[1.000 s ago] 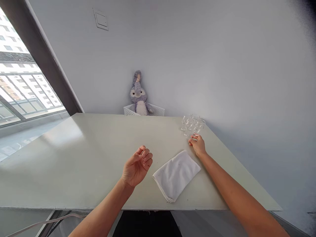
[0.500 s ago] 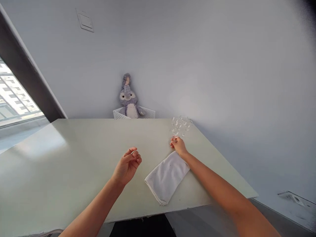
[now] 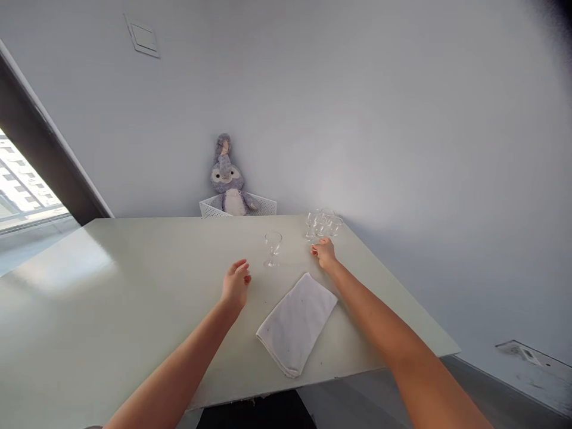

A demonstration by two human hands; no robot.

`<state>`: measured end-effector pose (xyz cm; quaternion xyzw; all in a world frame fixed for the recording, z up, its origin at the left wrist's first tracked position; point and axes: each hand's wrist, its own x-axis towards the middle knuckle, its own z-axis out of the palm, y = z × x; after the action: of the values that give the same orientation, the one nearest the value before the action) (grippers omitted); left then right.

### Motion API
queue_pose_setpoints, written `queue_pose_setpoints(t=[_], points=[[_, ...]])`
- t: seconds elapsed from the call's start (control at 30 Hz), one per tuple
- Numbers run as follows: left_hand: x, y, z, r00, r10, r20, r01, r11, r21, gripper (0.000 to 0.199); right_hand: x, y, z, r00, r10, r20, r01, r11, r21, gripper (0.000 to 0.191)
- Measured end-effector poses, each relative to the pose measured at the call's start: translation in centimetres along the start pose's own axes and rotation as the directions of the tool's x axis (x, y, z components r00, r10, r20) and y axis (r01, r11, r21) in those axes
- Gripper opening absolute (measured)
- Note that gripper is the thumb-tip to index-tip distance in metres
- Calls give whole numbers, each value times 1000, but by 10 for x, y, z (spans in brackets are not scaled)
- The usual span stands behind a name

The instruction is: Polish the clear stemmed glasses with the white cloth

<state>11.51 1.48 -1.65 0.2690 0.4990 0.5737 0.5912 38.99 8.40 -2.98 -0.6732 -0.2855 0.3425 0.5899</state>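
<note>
A clear stemmed glass [image 3: 273,243] stands upright by itself on the table, up and to the right of my left hand. My left hand [image 3: 236,285] holds nothing; its fingers are loosely bent and apart. Farther to the right, my right hand [image 3: 324,251] reaches the near side of a group of several clear stemmed glasses [image 3: 320,225]. Its fingers are bent and look apart, close to the foot of the nearest glass; contact is hard to make out. A folded white cloth [image 3: 297,325] lies between my forearms.
The pale table [image 3: 147,298] ends at a grey wall on the right and has its near edge toward me. Behind its far edge, a plush toy [image 3: 227,185] sits in a white perforated basket [image 3: 267,207]. A window [image 3: 27,185] is at the left.
A stemmed glass now stands alone on the table where none stood. My left hand has turned and its fingers have loosened. My right hand stays near the glass group. The view has shifted slightly.
</note>
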Motion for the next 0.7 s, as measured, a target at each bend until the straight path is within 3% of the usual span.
queue_pose_setpoints(t=[0.1, 0.2, 0.27, 0.33, 0.47, 0.6, 0.7], points=[[13, -8, 27, 990, 77, 116, -101, 970, 223, 55, 8, -4, 10, 999, 22, 30, -23, 999, 43, 71], [26, -15, 53, 959, 178, 221, -269, 816, 511, 76, 8, -5, 25, 998, 32, 44, -35, 997, 69, 65], [34, -20, 65, 958, 175, 227, -279, 751, 599, 71, 3, -5, 35, 997, 40, 58, -45, 996, 72, 63], [40, -23, 69, 966, 154, 209, -254, 732, 632, 53, -3, -5, 47, 995, 47, 91, -54, 996, 69, 63], [50, -19, 47, 971, 201, 132, -238, 732, 638, 28, -24, -4, 77, 975, 51, 215, -63, 997, 49, 63], [62, -1, -2, 959, 282, -15, -208, 743, 636, 25, -52, -3, 120, 931, 55, 360, -68, 997, 23, 62], [69, 14, -38, 927, 348, -139, -190, 758, 624, 24, -76, -3, 160, 886, 55, 460, -68, 998, 11, 61]])
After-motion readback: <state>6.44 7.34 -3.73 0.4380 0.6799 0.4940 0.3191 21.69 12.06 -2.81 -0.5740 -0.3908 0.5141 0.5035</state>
